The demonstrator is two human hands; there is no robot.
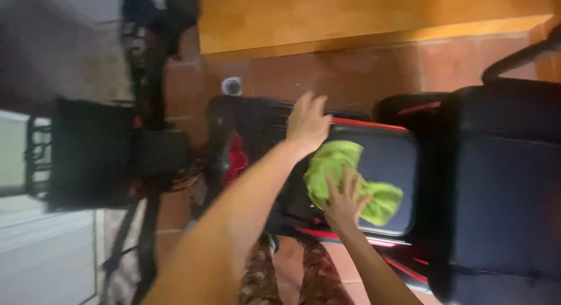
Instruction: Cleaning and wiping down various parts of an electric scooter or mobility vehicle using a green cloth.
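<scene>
My right hand (342,201) presses a crumpled bright green cloth (336,165) against a dark glossy panel (388,156) with red trim, part of a black vehicle. Its fingers are spread over the cloth. My left hand (307,122) reaches further forward and lies flat on the black body just beyond the panel's far edge, holding nothing. My left forearm crosses the frame from the bottom left. The picture is blurred.
A black padded seat (502,182) fills the right side. A black basket-like box (87,153) and dark frame parts sit at the left. Below are red-brown floor tiles (350,71), a yellow wooden surface (350,16) at the top, and a small white round object (232,86).
</scene>
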